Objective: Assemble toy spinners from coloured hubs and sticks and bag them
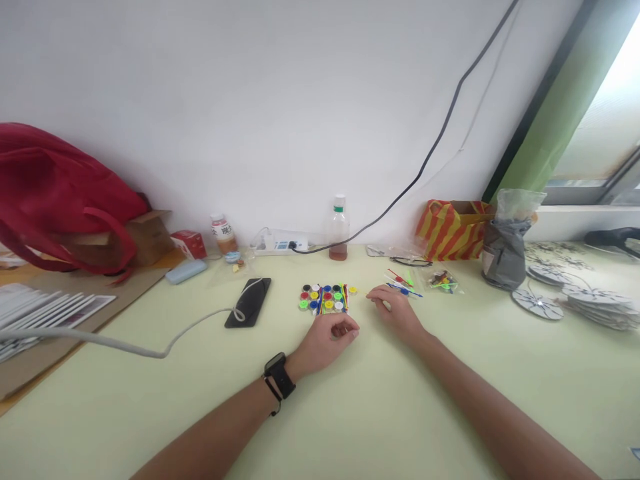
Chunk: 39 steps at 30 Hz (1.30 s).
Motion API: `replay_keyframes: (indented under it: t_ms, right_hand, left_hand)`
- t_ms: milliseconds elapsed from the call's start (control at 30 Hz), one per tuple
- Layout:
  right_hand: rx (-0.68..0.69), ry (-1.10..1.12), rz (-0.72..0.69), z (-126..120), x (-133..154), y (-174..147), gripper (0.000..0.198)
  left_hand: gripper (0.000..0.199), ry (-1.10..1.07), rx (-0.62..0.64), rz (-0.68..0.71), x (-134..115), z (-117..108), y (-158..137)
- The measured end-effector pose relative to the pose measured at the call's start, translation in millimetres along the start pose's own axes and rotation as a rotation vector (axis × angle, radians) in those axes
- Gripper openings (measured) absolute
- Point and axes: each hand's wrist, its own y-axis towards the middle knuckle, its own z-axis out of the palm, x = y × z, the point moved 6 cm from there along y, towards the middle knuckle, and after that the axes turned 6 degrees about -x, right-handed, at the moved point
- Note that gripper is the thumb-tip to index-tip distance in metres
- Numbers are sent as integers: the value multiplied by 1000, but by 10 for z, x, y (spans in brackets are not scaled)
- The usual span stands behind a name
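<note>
Small round plastic discs [329,297] in black, white, blue, yellow, red and green lie in rows in the middle of the table, with thin coloured sticks [345,299] among them. Just in front of them is my left hand [325,341], its fingers curled and the thumb bent towards the index finger. My right hand [397,315] rests to the right of the rows, fingertips pinched together. Whatever either hand may hold is too small or hidden to make out. A yellow disc [353,291] lies between the rows and my right fingertips. Behind my right hand are loose sticks and discs [404,291].
A black phone [249,303] with a grey cable lies left. A clear bag of coloured parts [444,281], a grey bag [504,253] and stacked discs [600,303] are right. A bottle [339,233] and power strip [280,244] stand by the wall.
</note>
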Motion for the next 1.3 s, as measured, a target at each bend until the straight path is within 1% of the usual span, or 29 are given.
replay_keyframes:
  t_ms: [267,467,600,733,833,900,967,1067,1133,1167,1233,1300]
  right_hand:
    - [-2,-11,0,24,-36,13,34]
    - [50,11,-6,56,22,0,36]
    - [59,8,8,49,72,0,32]
    - [27,-28,57,-20,102,17,16]
    - [-4,-78,119,-92,92,24,18]
    - [55,-64,153,-87,98,11,20]
    - [158,0,198,-45,123,-23,19]
    - [344,158,280,48,207,-105,16]
    - [466,280,328,101,295,-161,15]
    - [512,340,349,114,343,-180,16]
    - [535,438,383,94,427,-182,15]
    - [494,521,412,31,488,-148,11]
  left_hand:
    - [15,-6,11,4,3,4,-13]
    - [15,2,13,6,-3,8,-11]
    - [15,-2,6,14,-13,7,-18]
    - [15,3,-2,23,-27,-1,-21]
    - [14,17,-1,24,-28,-7,-19]
    - [13,33,-13,21,-19,-17,-19]
    - [15,60,-43,24,-10,-35,-23]
    - [27,127,-82,52,-15,-52,-41]
    - [32,160,-68,88,-35,-38,-56]
    - [30,166,-49,107,-48,-23,-63]
    - [19,162,-11,138,-68,2,-70]
    - [8,153,-5,135,-64,2,-64]
